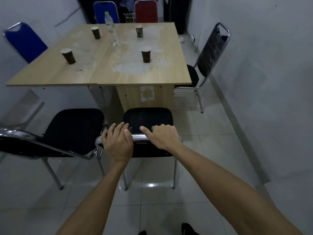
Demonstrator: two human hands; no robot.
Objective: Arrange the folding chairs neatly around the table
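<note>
A black folding chair (148, 117) with a chrome frame faces the near edge of the wooden table (101, 72). Both my hands rest on its top backrest rail. My left hand (117, 141) lies over the rail's left end with its fingers curled over it. My right hand (163, 135) grips the right part of the rail, index finger stretched out along it. A second black chair (74, 128) stands just to the left, turned at an angle. Another black chair (208, 60) is tucked at the table's right side. Two blue chairs (25, 41) (105, 11) and a red chair (146, 11) stand at the left and far sides.
Several dark paper cups (68, 55) and a clear water bottle (111, 28) stand on the table. Grey walls close in on the left and right. The white tiled floor (211, 150) lies to the right of my chair. My dark shoes (188, 229) show at the bottom edge.
</note>
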